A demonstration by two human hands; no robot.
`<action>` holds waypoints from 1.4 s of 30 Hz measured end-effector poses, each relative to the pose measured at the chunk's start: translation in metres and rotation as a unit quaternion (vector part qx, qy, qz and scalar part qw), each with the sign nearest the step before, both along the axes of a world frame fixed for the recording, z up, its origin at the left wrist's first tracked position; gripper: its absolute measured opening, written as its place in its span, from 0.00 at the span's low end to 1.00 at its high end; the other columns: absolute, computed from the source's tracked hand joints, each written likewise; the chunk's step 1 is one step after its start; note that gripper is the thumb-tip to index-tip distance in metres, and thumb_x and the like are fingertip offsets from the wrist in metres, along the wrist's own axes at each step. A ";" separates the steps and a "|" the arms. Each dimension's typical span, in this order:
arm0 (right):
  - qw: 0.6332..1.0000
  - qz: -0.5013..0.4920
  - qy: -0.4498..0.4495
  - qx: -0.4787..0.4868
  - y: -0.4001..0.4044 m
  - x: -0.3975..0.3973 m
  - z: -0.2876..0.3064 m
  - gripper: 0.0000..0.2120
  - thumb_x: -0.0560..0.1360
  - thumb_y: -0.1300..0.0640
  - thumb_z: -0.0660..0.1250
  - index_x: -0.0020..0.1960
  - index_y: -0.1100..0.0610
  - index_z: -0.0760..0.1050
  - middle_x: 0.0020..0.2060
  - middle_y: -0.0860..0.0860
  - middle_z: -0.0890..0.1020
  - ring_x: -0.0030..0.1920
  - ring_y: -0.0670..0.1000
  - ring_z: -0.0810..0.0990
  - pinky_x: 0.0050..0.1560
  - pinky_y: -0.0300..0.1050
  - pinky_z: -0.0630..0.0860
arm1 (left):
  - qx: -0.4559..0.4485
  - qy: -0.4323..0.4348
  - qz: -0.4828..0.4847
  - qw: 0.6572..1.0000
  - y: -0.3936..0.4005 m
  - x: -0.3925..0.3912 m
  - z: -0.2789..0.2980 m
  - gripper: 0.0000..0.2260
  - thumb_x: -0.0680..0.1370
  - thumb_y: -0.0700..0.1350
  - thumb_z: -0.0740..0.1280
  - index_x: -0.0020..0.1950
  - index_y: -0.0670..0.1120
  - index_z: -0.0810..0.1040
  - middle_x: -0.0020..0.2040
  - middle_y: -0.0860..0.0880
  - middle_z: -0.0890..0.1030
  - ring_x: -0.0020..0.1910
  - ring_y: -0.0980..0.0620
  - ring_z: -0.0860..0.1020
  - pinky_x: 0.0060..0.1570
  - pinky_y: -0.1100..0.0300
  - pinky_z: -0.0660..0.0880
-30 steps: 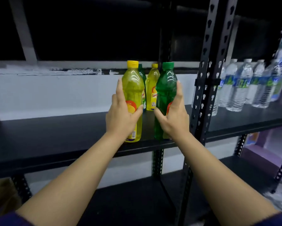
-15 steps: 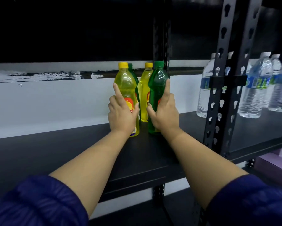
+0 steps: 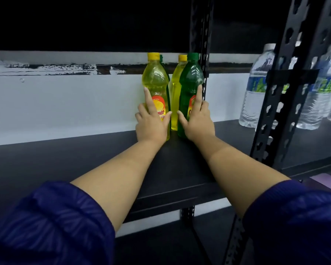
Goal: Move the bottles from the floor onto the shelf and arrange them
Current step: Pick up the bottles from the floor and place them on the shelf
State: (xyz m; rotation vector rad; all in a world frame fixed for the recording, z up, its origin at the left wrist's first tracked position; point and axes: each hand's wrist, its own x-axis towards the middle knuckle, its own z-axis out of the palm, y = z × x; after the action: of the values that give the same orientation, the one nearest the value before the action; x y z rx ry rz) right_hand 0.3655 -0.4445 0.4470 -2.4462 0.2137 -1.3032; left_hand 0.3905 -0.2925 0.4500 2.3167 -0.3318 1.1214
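So I've got four bottles bunched together on the black shelf point(image 3: 84, 165), right up against the rear upright post point(image 3: 201, 44). My left hand point(image 3: 151, 125) is wrapped around the front yellow bottle point(image 3: 155, 81), thumb curled round its right side and index finger pointing up along the label. It's full of clear yellow liquid with a yellow cap and a red and orange label. My right hand point(image 3: 198, 123) has the front green bottle point(image 3: 190, 79) the same way, thumb hooked round its left side, index finger stretched up the side, and that bottle sits just left of the post. Dark green stuff inside, green cap. Both stand upright on the shelf. Behind them, closer to the wall, is a second yellow bottle point(image 3: 177, 87), showing in the gap, and a second green bottle point(image 3: 163, 60), mostly hidden behind the front yellow one, so I only see its cap and edge. Right of the post, past the front upright point(image 3: 279, 111), there's a row of clear water bottles point(image 3: 256, 88) with blue and green labels. The white wall point(image 3: 65, 104) behind the post has a scuffed dark stripe. My sleeves point(image 3: 50, 226) are dark blue.
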 end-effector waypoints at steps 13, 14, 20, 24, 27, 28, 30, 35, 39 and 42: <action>0.903 0.026 0.422 -0.073 0.043 -0.157 0.027 0.27 0.82 0.43 0.64 0.77 0.54 0.70 0.71 0.58 0.75 0.69 0.60 0.75 0.67 0.54 0.75 | 0.265 0.385 -0.123 0.875 0.115 -0.121 0.030 0.20 0.79 0.59 0.69 0.64 0.48 0.80 0.63 0.48 0.80 0.61 0.46 0.78 0.63 0.51 0.75; 0.895 0.031 0.437 -0.082 0.049 -0.170 0.033 0.26 0.82 0.44 0.64 0.76 0.55 0.71 0.70 0.58 0.76 0.68 0.60 0.75 0.66 0.53 0.74 | 0.286 0.395 -0.115 0.865 0.122 -0.135 0.035 0.21 0.79 0.60 0.70 0.65 0.48 0.80 0.63 0.48 0.80 0.61 0.46 0.78 0.63 0.51 0.75; 0.872 0.062 0.472 -0.116 0.087 -0.244 0.048 0.20 0.80 0.44 0.67 0.67 0.54 0.81 0.63 0.54 0.82 0.63 0.58 0.79 0.64 0.52 0.76 | 0.312 0.431 -0.128 0.837 0.163 -0.221 0.050 0.19 0.76 0.62 0.72 0.60 0.50 0.81 0.59 0.49 0.82 0.53 0.46 0.81 0.53 0.52 0.80; 0.911 0.080 0.388 -0.113 0.112 -0.290 0.026 0.19 0.78 0.45 0.68 0.65 0.53 0.80 0.60 0.53 0.83 0.60 0.58 0.80 0.62 0.54 0.78 | 0.306 0.393 -0.106 0.861 0.187 -0.288 0.036 0.19 0.78 0.61 0.69 0.59 0.48 0.82 0.58 0.48 0.81 0.57 0.45 0.78 0.61 0.50 0.76; 0.924 0.114 0.359 -0.070 0.133 -0.325 -0.014 0.20 0.77 0.45 0.68 0.66 0.52 0.78 0.58 0.52 0.83 0.59 0.57 0.80 0.60 0.53 0.79 | 0.298 0.425 -0.097 0.849 0.205 -0.335 0.002 0.21 0.79 0.62 0.68 0.62 0.47 0.80 0.58 0.48 0.79 0.56 0.46 0.77 0.54 0.53 0.75; 0.914 0.124 0.381 -0.061 0.139 -0.334 -0.032 0.20 0.77 0.44 0.68 0.66 0.51 0.78 0.57 0.51 0.83 0.58 0.56 0.80 0.59 0.53 0.79 | 0.302 0.449 -0.095 0.836 0.211 -0.348 -0.014 0.22 0.79 0.62 0.67 0.63 0.47 0.79 0.59 0.48 0.79 0.57 0.45 0.77 0.52 0.53 0.74; 0.883 0.143 0.444 -0.045 0.151 -0.353 -0.070 0.19 0.79 0.43 0.68 0.66 0.51 0.78 0.56 0.51 0.83 0.55 0.56 0.80 0.58 0.53 0.79 | 0.305 0.507 -0.095 0.800 0.225 -0.365 -0.053 0.24 0.79 0.62 0.67 0.63 0.45 0.78 0.60 0.47 0.79 0.55 0.44 0.78 0.46 0.54 0.74; 0.804 0.184 0.566 -0.020 0.175 -0.399 -0.180 0.13 0.79 0.46 0.70 0.60 0.52 0.82 0.57 0.51 0.84 0.57 0.55 0.81 0.59 0.51 0.78 | 0.300 0.637 -0.088 0.705 0.256 -0.392 -0.168 0.25 0.78 0.64 0.68 0.62 0.45 0.78 0.57 0.46 0.80 0.50 0.44 0.83 0.53 0.47 0.82; 0.745 0.184 0.641 -0.004 0.192 -0.428 -0.259 0.14 0.79 0.46 0.70 0.61 0.53 0.83 0.59 0.54 0.84 0.59 0.57 0.81 0.57 0.51 0.79 | 0.300 0.679 -0.087 0.665 0.272 -0.410 -0.253 0.22 0.80 0.60 0.68 0.58 0.41 0.81 0.44 0.46 0.79 0.41 0.45 0.77 0.39 0.56 0.75; 0.708 0.185 0.682 0.014 0.200 -0.435 -0.303 0.17 0.81 0.47 0.68 0.65 0.54 0.80 0.61 0.57 0.82 0.51 0.57 0.80 0.44 0.46 0.76 | 0.292 0.706 -0.077 0.641 0.283 -0.411 -0.310 0.20 0.80 0.60 0.68 0.49 0.42 0.79 0.45 0.43 0.79 0.38 0.45 0.75 0.37 0.56 0.70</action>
State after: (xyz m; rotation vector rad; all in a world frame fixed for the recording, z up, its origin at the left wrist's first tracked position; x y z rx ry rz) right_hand -0.0693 -0.2446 0.1435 -2.6624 0.0643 0.8451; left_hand -0.0210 -0.0095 0.1405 2.7977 -0.2339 -1.2136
